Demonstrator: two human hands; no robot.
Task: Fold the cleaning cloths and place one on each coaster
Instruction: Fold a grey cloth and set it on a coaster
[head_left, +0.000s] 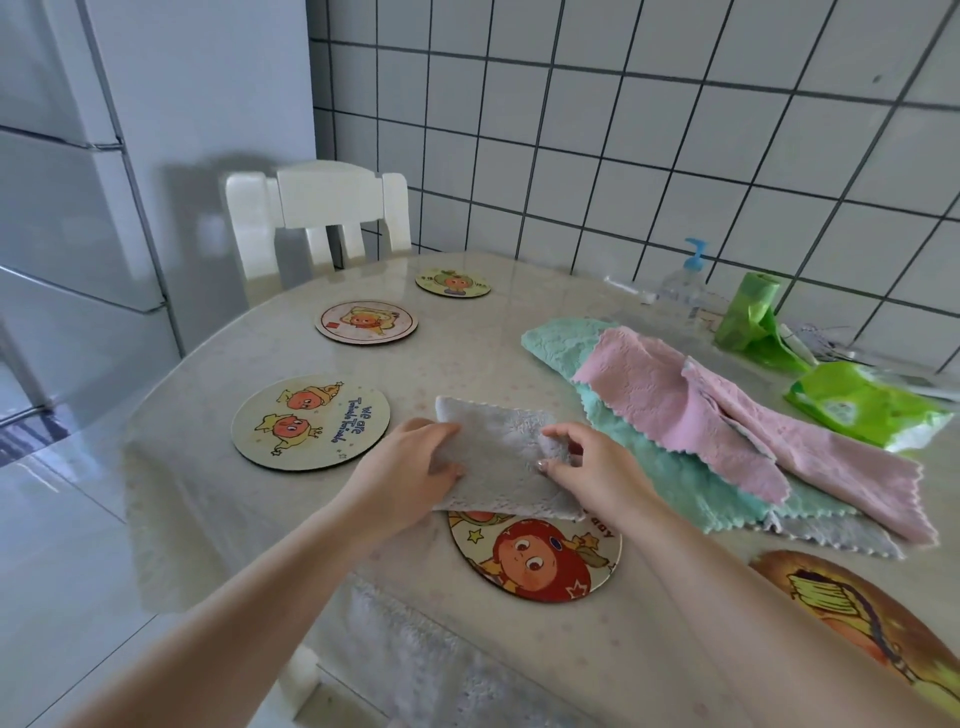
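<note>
Fluffy matt grey cloth (498, 457) over a printed coaster (540, 561) on the glossy, smooth table (218, 499)

Head-worn camera looks forward and down, close over the table (218, 519).

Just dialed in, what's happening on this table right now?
A person is folding a grey cloth with both hands: the left hand grips its left edge, the right hand pinches a fold on its right side. The cloth overlaps the top of the nearest coaster. Three other round coasters lie bare further back, and a fifth sits at the right edge. A pile of pink and teal cloths waits unfolded to the right.
</note>
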